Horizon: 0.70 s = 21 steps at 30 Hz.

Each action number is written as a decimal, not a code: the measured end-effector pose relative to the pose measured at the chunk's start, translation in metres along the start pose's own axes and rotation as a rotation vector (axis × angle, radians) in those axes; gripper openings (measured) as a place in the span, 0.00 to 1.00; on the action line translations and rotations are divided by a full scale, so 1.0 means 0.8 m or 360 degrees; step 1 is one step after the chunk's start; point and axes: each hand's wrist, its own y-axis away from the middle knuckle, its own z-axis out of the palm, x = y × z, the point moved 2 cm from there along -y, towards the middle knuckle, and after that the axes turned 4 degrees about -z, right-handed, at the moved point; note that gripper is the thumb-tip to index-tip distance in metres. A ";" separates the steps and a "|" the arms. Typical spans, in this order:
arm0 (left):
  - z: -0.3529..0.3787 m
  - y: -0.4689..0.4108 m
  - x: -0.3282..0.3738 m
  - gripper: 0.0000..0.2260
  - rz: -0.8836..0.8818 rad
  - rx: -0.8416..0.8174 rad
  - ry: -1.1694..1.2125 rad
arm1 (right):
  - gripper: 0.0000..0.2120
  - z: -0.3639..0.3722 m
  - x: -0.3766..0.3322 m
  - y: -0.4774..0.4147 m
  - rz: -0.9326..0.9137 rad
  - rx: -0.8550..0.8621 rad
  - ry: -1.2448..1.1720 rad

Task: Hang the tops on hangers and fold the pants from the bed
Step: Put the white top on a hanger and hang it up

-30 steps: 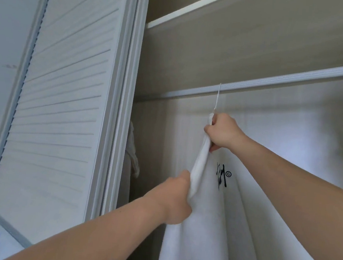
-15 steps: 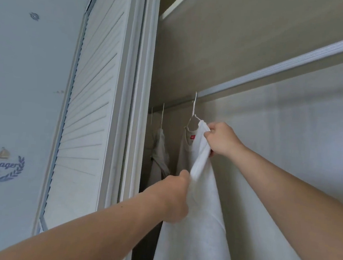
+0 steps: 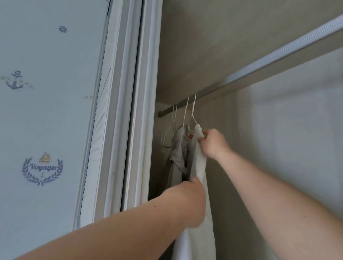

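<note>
- The right hand (image 3: 213,143) is raised to shoulder height of a white top (image 3: 194,247), with its fingers curled and pinching the cloth just under the hanger (image 3: 193,111).
- The left hand (image 3: 193,203) is set lower on the same top. It is closed around the front edge of the fabric, though its fingertips are hidden behind the hand itself.
- The white top is hung from the rail (image 3: 278,54) inside the wardrobe and falls straight down between the two forearms.
- Over the last second the top has been slid along the rail toward its left end. It was hanging alone before and is now brought just beside a grey garment (image 3: 178,149) and a bare hanger (image 3: 169,129).
- From this it is judged that the top is as good as hung, and that only letting go remains before the next item is fetched from the bed.
- To the left, the white wardrobe door (image 3: 122,104) is seen edge-on, and beyond it pale wallpaper (image 3: 38,106) printed with anchors and the word "Voyager".
</note>
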 end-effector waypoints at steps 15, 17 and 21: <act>0.020 0.015 -0.021 0.27 -0.0187 0.0064 0.0006 | 0.20 0.016 0.024 0.041 -0.0254 -0.0027 -0.0166; 0.025 0.026 -0.023 0.30 -0.0127 0.0156 -0.0095 | 0.23 0.014 0.028 0.068 -0.0295 -0.0055 -0.0178; 0.035 0.059 -0.012 0.30 0.0162 0.0367 0.0260 | 0.27 0.014 0.036 0.137 -0.0323 -0.0118 -0.0164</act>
